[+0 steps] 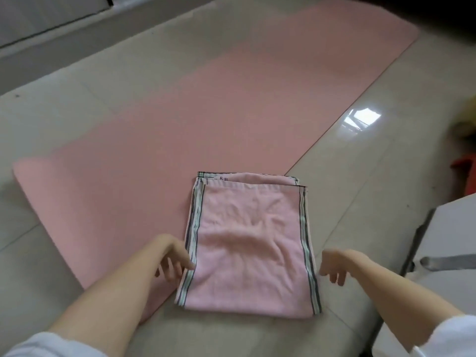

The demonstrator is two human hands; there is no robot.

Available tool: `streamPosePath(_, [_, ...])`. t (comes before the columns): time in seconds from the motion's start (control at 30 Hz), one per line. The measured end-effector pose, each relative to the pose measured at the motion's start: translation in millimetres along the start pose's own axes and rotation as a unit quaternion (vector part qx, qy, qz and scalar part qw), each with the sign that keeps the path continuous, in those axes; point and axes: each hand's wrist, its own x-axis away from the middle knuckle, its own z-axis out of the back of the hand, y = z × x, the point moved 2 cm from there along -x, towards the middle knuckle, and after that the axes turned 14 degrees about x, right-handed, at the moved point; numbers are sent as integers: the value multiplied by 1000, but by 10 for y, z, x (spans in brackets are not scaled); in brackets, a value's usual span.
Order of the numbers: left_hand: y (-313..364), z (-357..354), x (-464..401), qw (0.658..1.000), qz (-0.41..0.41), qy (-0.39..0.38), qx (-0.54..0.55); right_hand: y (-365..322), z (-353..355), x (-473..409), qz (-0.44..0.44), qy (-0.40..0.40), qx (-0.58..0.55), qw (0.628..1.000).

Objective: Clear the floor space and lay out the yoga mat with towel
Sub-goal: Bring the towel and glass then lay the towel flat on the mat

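A pink yoga mat [219, 119] lies unrolled and flat on the pale tiled floor [365, 176], running from 8 o'clock near the camera up toward 1 o'clock. A folded pink towel [249, 243] with striped borders down its two long sides sits at about 6 o'clock, resting on the near corner of the mat, with its near end and right side over bare tile. Its upper layers are slightly offset at the far end, and the cloth is wrinkled in the middle. The left hand [172, 258] is at the towel's 9 o'clock side, fingers loosely spread and curled downward, fingertips touching or just at the striped edge, gripping nothing. The right hand [334, 266] hangs at the towel's 3 o'clock side, just beside the border, fingers relaxed and apart, empty. A white box-like object [448, 243] with a grey strap stands at 4 o'clock on the floor.
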Motion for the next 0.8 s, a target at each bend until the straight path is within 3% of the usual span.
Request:
streamPosePath(0.07, [131, 116, -80, 984, -91, 143, 47, -33, 186, -116, -8, 158, -25, 987])
streamPosePath(0.1, [191, 194, -127, 961, -135, 230, 78, -49, 287, -174, -9, 228, -90, 970])
streamPosePath(0.13, [247, 266, -169, 932, -167, 300, 119, -73, 385, -216, -5, 280, -174, 944])
streamPosePath(0.2, [366, 400, -249, 883, -207, 371, 202, -132, 578, -304, 6, 336, -307, 890])
streamPosePath(0.3, [533, 540, -379, 847, -244, 394, 262, -220, 767, -449, -8, 367, -402, 839])
streamPosePath(0.4, [704, 674, -501, 808, -276, 410, 322, -213, 904, -599, -22, 380, -426, 821])
streamPosePath(0.53, [814, 836, -556, 765, -298, 482, 307, -139, 1072, -690, -28, 429, -422, 798])
streamPosePath(0.7, [890, 970, -493, 670, -327, 562, 359, -110, 1251, -647, -31, 532, -457, 712])
streamPosePath(0.8, [917, 1023, -504, 662, -339, 535, 400, -81, 1305, -687, -5, 493, -510, 705])
